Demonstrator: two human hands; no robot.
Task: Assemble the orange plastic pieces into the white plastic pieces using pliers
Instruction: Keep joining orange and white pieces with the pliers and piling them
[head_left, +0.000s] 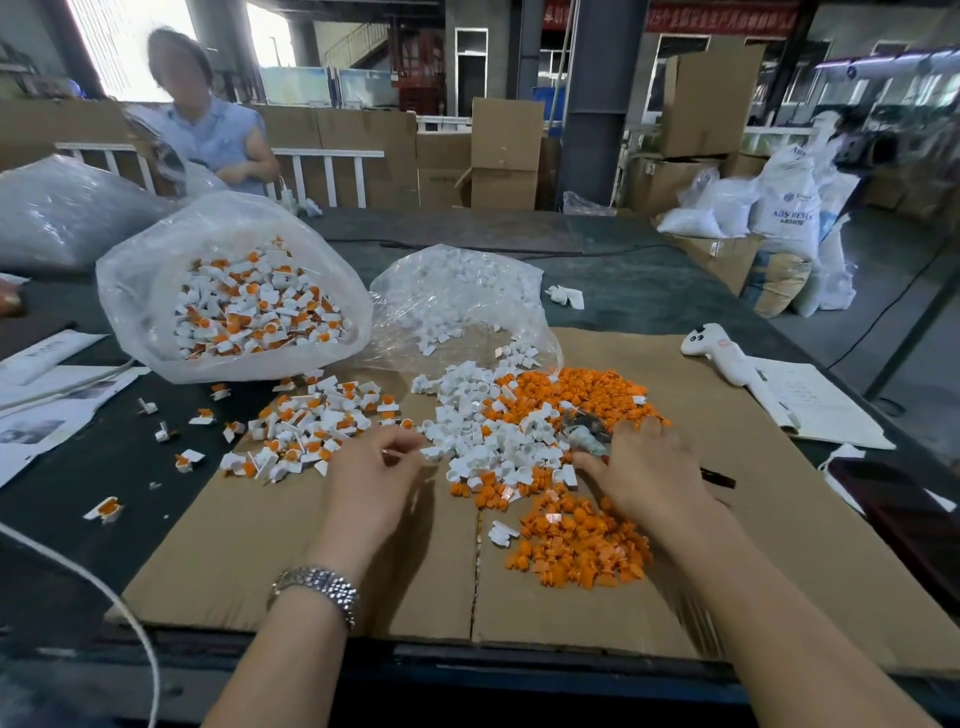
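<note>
On the cardboard (727, 467), my right hand (644, 467) gripped the pliers (582, 431) amid orange pieces (582, 551); my left hand (379, 467) pinched a white piece (434, 453). Seating squarely before squeezing seemed advisable.

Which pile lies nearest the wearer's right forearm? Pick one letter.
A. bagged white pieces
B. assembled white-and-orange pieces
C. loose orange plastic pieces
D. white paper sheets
C: the loose orange plastic pieces lie on the brown cardboard sheet right beside the right forearm, below the right hand.
</note>
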